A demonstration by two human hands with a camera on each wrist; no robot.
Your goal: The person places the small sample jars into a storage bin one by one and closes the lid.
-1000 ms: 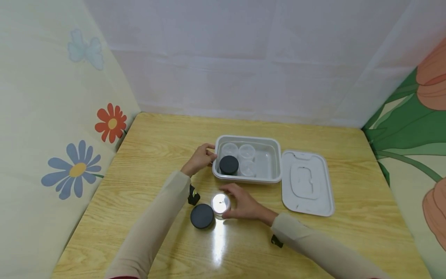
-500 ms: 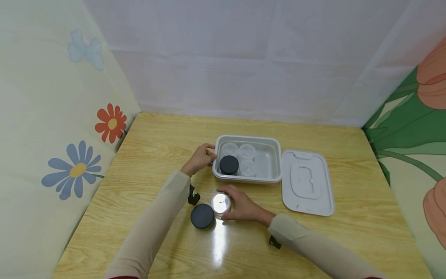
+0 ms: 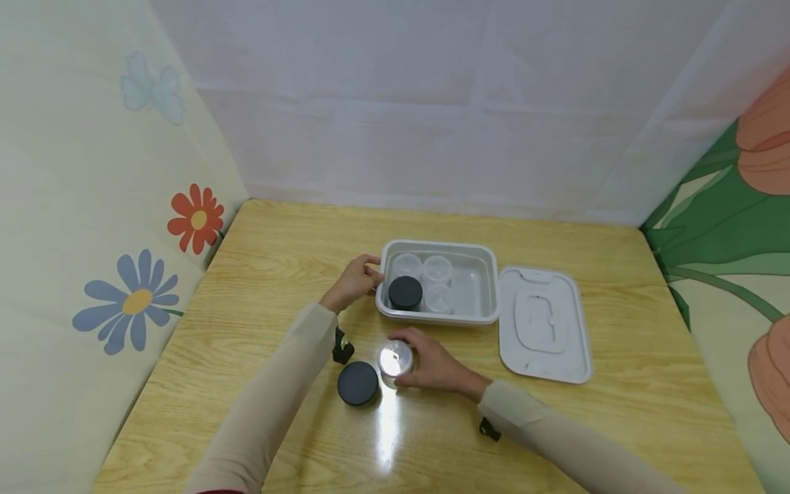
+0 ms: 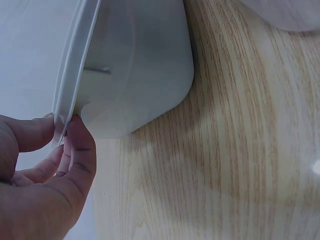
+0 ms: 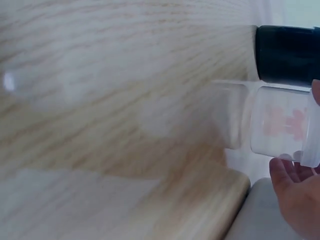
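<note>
My left hand [image 3: 354,280] pinches the left rim of a white plastic bin [image 3: 438,318]; in the left wrist view the thumb and fingers close on that rim [image 4: 62,107]. In front of the bin, my right hand [image 3: 435,362] holds a clear lidded jar [image 3: 395,360] from its right side, thumb nearer me. The right wrist view shows pink marks on this jar [image 5: 277,122] and fingertips at its lid; whether its base touches the table I cannot tell. Just left of it stands a black jar [image 3: 358,384]. Inside the bin are another black jar [image 3: 405,293] and three clear jars [image 3: 437,269], grouped at its left.
A white lid [image 3: 543,326] with a moulded handle lies flat on the wooden table [image 3: 278,240], right of the bin. A white cloth wall [image 3: 395,137] stands along the back, with patterned cloth on both sides. Black wrist cameras [image 3: 343,346] hang beneath both forearms.
The clear jar has shifted slightly right in my right hand, leaving a gap to the black jar. My left hand and the bin have stayed put.
</note>
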